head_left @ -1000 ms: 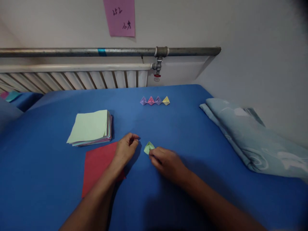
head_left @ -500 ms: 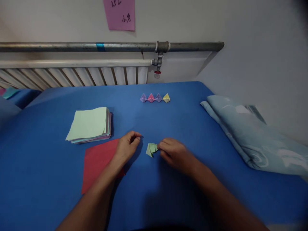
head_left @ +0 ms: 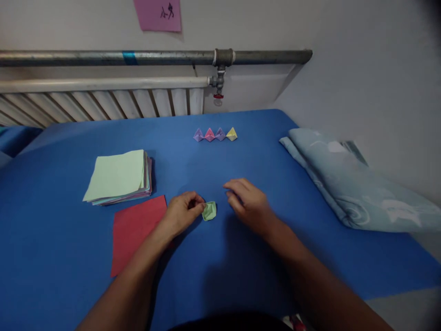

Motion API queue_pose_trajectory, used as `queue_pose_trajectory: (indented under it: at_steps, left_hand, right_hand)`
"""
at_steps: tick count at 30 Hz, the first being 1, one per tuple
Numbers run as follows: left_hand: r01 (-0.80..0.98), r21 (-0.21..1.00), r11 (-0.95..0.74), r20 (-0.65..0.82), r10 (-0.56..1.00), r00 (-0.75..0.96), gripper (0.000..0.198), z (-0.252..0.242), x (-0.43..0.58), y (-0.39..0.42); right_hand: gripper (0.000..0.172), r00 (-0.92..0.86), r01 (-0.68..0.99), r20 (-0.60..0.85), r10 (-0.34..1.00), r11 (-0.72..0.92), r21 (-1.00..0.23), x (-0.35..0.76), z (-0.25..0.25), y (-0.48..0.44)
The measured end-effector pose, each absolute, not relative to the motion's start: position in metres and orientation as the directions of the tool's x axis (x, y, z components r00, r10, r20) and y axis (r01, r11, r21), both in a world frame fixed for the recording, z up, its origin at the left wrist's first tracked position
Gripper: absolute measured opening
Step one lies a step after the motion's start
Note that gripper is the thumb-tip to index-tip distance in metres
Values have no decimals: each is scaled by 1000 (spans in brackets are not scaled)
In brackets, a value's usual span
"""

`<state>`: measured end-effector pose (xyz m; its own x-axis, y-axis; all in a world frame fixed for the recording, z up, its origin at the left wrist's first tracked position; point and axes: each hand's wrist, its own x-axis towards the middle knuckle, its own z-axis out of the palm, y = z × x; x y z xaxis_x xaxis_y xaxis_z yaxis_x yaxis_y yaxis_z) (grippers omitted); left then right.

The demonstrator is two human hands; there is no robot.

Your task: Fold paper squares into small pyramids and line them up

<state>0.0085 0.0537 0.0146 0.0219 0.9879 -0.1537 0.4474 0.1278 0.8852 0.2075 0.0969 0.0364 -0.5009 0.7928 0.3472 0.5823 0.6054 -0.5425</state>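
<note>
Pinching green paper: left hand. Right hand loose, holding nothing. 4 shapes look done near table's far edge (red sheet unfolded).

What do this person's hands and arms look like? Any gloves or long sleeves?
The left hand and right hand are bare, with no gloves. The forearms are bare too: no sleeves show on them. I can see no watch or bracelet on either wrist.
</note>
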Motion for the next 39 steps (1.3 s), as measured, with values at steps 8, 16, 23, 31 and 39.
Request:
queue_pose_trajectory:
  at_steps: [8, 16, 23, 31, 39]
  left_hand:
    - [588, 794, 157, -154, 987, -55, 15, 18, 11, 57]
    - [606, 775, 178, -223, 975, -2, 11, 22, 15, 53]
    - [710, 664, 233, -243, 966, -90, 11, 25, 24, 58]
    - [767, 601, 226, -272, 960, -70, 12, 27, 25, 60]
    - [793, 576, 196, -274, 961, -38, 9, 27, 25, 61]
  right_hand:
    - [25, -513, 561, 123, 850, 440, -701, 197, 23, 85]
    - [20, -545, 648, 186, 817, 552, -525, 187, 12, 82]
    - [15, -531, 675, 187, 826, 546, -496, 185, 13, 80]
    - [14, -495, 703, 146, 857, 493, -512, 181, 11, 81]
    - [7, -510, 697, 196, 838, 535, -476, 180, 7, 84]
